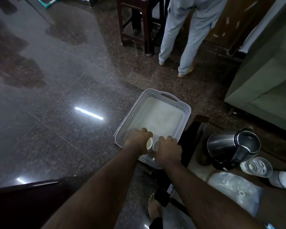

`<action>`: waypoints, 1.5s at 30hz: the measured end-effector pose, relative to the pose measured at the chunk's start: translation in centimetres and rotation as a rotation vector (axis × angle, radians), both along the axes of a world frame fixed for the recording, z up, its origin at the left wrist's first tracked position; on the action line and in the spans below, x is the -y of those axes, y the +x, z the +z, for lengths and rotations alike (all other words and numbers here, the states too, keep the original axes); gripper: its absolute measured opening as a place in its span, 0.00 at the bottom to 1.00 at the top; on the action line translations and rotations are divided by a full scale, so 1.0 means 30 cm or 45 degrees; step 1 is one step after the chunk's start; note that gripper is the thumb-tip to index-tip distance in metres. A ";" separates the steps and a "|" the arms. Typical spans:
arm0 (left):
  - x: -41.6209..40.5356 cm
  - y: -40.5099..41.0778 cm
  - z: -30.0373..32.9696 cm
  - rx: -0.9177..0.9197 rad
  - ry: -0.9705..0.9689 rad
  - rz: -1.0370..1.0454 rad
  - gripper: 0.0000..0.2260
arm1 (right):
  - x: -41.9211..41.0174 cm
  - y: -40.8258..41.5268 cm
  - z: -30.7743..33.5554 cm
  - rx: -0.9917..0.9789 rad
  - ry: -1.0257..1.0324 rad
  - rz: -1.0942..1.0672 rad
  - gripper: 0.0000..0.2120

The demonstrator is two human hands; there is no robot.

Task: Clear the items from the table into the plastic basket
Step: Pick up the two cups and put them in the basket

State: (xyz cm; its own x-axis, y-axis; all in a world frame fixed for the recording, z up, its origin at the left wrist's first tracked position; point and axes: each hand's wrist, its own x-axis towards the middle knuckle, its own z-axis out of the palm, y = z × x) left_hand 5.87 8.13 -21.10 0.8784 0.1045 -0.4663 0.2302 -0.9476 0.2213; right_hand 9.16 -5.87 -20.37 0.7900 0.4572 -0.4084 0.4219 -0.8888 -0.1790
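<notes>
From the head camera, both bare forearms reach forward and down, side by side, into the near end of the plastic basket. The left hand is curled, knuckles up, around a small white cup whose open mouth tips toward the right. The right hand is curled the same way over a second white cup, a ring showing on one finger. The two cups touch or nearly touch between the hands, just above the basket's floor; whether they rest on it cannot be told.

The basket is pale grey, rectangular with rounded corners, its walls pierced with rows of small holes, a slot handle at the far end and a smooth, bare floor. It sits on the polished speckled stone floor, beside the dark leg of the counter. On the counter to the right stand a brushed-steel kettle with a black handle and open top, a clear faceted glass just beside it, and a crinkled plastic packet near the counter's near edge.
</notes>
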 end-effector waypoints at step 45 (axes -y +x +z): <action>1.151 0.273 0.169 0.471 0.134 -0.800 0.44 | 1.282 0.050 0.186 0.475 -0.050 -0.765 0.50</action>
State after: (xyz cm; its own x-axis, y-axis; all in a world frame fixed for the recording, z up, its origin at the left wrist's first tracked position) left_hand 14.05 -26.39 -16.03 0.8853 -0.4425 -0.1431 -0.4353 -0.8967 0.0801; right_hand 10.66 -44.32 -14.79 0.9914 -0.1116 -0.0689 -0.1171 -0.9898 -0.0809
